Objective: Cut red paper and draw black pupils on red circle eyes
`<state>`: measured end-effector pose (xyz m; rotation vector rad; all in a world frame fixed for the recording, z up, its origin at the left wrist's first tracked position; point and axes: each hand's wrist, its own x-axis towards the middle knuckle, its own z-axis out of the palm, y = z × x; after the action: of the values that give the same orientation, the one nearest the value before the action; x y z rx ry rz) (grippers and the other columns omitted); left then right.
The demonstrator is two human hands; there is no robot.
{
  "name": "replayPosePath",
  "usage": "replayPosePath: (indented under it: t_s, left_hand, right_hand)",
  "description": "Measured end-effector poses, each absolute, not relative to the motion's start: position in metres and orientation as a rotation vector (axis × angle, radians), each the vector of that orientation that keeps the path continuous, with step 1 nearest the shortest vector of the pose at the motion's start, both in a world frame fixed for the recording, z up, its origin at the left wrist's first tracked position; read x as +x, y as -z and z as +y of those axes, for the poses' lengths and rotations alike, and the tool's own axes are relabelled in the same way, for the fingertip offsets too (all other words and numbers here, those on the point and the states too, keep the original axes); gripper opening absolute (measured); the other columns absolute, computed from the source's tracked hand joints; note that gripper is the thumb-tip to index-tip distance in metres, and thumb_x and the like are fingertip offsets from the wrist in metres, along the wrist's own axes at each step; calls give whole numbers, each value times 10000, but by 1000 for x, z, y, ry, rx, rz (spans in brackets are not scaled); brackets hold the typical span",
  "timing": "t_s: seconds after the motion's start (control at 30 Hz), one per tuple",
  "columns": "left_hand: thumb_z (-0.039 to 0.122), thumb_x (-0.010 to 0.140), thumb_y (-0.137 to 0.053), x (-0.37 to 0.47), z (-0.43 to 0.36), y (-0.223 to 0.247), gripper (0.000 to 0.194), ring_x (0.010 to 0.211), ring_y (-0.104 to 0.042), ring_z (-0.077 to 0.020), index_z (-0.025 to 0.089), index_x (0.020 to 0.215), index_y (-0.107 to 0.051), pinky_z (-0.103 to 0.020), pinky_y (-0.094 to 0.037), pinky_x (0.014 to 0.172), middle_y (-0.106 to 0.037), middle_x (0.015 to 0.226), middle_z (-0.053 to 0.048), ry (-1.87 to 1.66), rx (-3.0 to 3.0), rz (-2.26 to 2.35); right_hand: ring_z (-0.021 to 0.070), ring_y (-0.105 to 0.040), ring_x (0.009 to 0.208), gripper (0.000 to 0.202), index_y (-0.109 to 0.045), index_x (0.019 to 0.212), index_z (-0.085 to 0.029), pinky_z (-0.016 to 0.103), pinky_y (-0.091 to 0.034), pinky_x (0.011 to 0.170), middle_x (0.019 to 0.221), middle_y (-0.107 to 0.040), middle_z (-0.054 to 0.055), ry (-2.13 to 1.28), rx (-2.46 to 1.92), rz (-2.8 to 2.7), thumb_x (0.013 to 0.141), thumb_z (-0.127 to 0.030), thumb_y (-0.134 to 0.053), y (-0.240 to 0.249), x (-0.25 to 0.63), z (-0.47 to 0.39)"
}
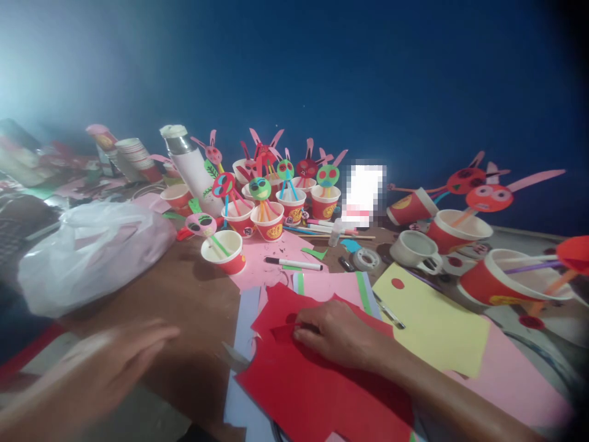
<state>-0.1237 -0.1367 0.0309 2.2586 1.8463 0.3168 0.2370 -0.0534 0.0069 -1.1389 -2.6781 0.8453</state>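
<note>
My right hand (329, 328) rests over the red paper (317, 393), fingers curled and pinched on a small red paper piece (283, 332). The red sheet has jagged cut edges and lies on other sheets. Left of it, above the brown table (184, 288), my left hand (124, 353) is slightly blurred; its fingers stretch out with nothing in them. Between my hands, a pointed pale blade-like thing (235, 356) pokes out at the paper's left edge; its kind is unclear.
Paper cups (268, 222) with paper-faced straw figures stand at the back; more are at right. A white plastic bag (96, 252) lies left. Nearby are a marker (293, 264), clear tape (367, 259), yellow paper (435, 316), a mug (414, 248) and a flask (191, 162).
</note>
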Motion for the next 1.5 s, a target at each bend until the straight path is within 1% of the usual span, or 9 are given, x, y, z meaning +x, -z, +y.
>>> replayPosePath:
  t_s: [0.07,0.17,0.3,0.47,0.73,1.0,1.23,1.33,1.5]
  left_hand:
    - [290,827,-489,-72,-113,-44,302,1033,-603,-214,388,1085,-611,-359,-456,913,-664,1129,51,-206,2357,1734]
    - [152,866,-367,1,-70,-50,330,998,-598,-174,219,1051,-631,-290,-449,904,-682,1050,-36,-315,2475,1451]
    - [29,805,-358,50,-18,-29,375,988,-563,-184,151,1027,-635,-313,-430,913,-670,1027,-76,-352,2602,1223]
    - [34,801,-386,53,5,-2,356,984,-536,-203,153,1020,-639,-338,-426,898,-663,1041,-73,-291,2593,1271]
    - [-4,770,-397,46,13,11,439,1023,-499,-203,191,1110,-595,-330,-422,913,-624,1141,-35,-364,2611,1330]
    - [76,847,-390,47,12,10,334,1011,-524,-186,201,1060,-616,-308,-445,875,-613,1126,-41,-376,2603,1417]
    - [209,860,-469,54,18,7,190,949,-568,-197,212,921,-649,-297,-463,759,-616,965,-43,-324,2607,1509]
    - [189,836,-490,57,22,6,159,906,-585,-198,196,835,-649,-288,-458,709,-614,904,-40,-284,2607,1546]
    - [162,855,-427,59,23,3,216,855,-602,-206,168,792,-634,-292,-441,650,-621,860,-53,-257,2588,1643]
  right_hand:
    - [123,-558,646,227,-630,739,-196,222,-298,559,732,-676,8,-866,-1147,-2675,870,-244,-451,-7,237,-54]
    - [124,-561,640,218,-641,757,-191,225,-298,559,741,-682,16,-857,-1146,-2686,863,-235,-455,-7,238,-54]
    - [120,-554,626,230,-647,762,-186,225,-295,555,743,-687,20,-841,-1110,-2680,869,-243,-452,-7,238,-53]
    - [114,-543,611,196,-644,739,-188,218,-286,542,714,-685,10,-857,-1111,-2662,841,-234,-483,-5,239,-49]
    - [101,-526,583,193,-620,714,-187,210,-281,537,695,-678,2,-849,-1101,-2653,839,-223,-478,-2,239,-49]
    - [96,-537,593,197,-613,712,-187,212,-274,538,706,-688,0,-837,-1077,-2652,848,-222,-477,0,238,-49]
    - [111,-551,602,205,-632,724,-184,213,-285,540,706,-686,10,-856,-1105,-2659,846,-227,-474,-4,238,-49]
    - [114,-553,604,207,-640,728,-182,211,-292,543,709,-688,13,-866,-1119,-2657,846,-228,-476,-6,238,-49]
    - [117,-564,630,194,-650,747,-184,206,-310,564,732,-691,12,-894,-1114,-2641,839,-210,-481,-7,238,-49]
